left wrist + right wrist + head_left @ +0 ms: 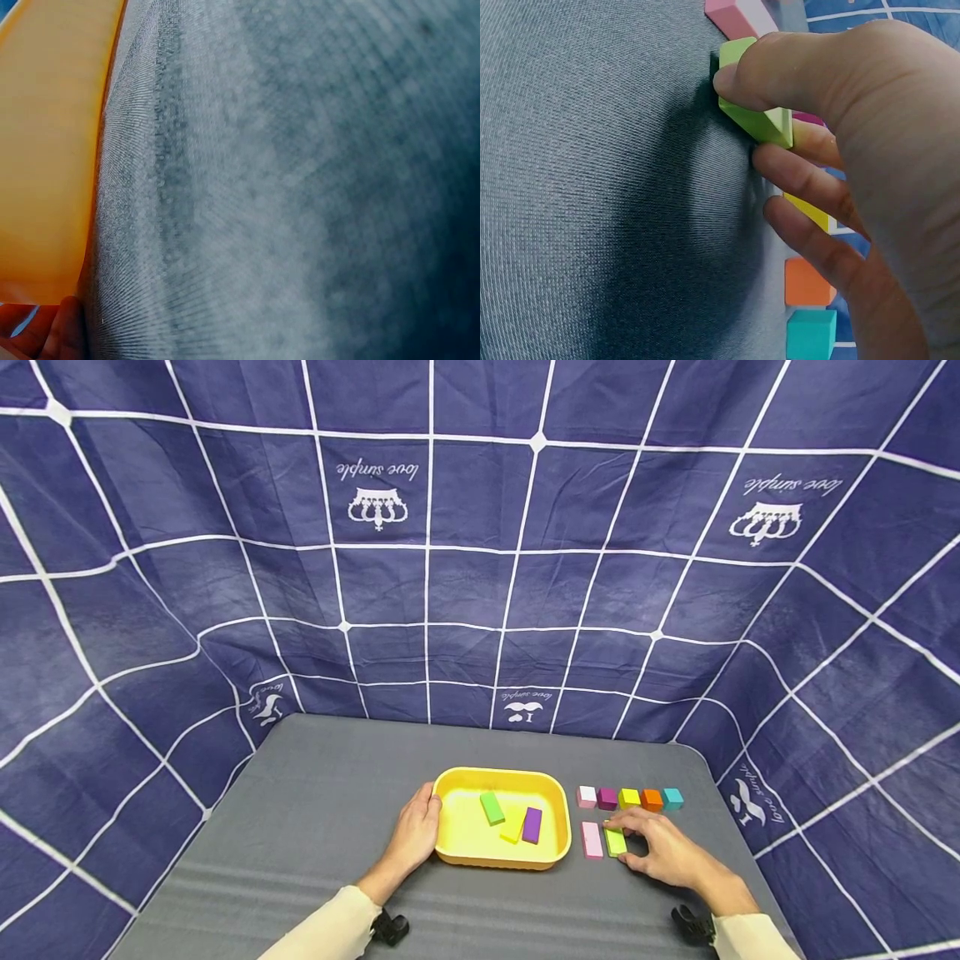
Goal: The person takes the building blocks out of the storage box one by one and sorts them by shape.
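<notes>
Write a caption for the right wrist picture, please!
Right hand pinches a lime-green block on the grey mat, beside pink, orange and teal blocks.

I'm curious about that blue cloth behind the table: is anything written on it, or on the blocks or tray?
"love simple": printed upside down above a white crown on the blue backdrop cloth, at upper left and upper right.
"love simple": again at lower right beside a bird.
Small print above the moustache: too small to read.
Yellow tray and blocks: no writing.
</notes>
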`<state>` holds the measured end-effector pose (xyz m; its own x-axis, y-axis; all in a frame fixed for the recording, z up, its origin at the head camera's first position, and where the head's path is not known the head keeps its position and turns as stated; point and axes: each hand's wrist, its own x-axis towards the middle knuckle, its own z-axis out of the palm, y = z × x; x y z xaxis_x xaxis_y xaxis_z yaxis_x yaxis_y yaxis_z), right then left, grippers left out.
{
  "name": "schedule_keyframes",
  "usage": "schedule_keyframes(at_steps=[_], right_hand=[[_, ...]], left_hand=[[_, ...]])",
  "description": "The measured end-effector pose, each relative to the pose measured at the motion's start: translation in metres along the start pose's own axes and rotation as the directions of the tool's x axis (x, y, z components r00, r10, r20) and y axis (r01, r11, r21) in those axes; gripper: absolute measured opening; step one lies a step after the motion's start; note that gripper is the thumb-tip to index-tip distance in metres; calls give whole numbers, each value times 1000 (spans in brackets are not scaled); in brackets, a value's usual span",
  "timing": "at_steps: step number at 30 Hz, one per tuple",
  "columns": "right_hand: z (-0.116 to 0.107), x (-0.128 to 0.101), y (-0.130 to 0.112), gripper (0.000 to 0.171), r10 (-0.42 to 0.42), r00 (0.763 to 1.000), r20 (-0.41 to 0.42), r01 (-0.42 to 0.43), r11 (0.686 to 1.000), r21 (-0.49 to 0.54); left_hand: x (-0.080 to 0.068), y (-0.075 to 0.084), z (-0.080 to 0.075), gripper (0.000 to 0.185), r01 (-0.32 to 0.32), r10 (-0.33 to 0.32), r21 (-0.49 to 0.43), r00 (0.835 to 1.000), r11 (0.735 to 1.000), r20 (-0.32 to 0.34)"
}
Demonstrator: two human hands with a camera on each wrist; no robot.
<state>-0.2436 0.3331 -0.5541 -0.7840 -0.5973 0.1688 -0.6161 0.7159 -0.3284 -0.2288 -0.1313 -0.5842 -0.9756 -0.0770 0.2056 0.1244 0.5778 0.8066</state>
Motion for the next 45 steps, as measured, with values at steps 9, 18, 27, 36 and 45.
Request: schedule_keyframes(at_steps=[9, 18, 27, 36, 45], right_hand=[[3, -1, 3, 51, -7, 1000, -12, 7, 1000, 12], [3, -2, 7, 54, 16, 1000, -1, -16, 1000, 0], [3, -3, 5, 56, 10, 1000, -25, -10, 1000, 0], [1, -1, -4, 53, -30, 992, -120, 27, 999, -31], [-2, 13, -21, 55, -32, 981, -191, 17, 997, -79]], left_hand=[[1, -1, 0, 32, -11, 11, 11, 1000, 1000, -4], [0, 1, 0, 33, -2, 2, -2, 1000, 1000, 0], [0, 0, 0, 34, 0, 0, -3, 1000, 1000, 2], [0, -1, 0, 34, -2, 2, -4, 1000, 1000, -1], [0, -1, 0, 35, 1, -1, -5, 1000, 1000, 2]])
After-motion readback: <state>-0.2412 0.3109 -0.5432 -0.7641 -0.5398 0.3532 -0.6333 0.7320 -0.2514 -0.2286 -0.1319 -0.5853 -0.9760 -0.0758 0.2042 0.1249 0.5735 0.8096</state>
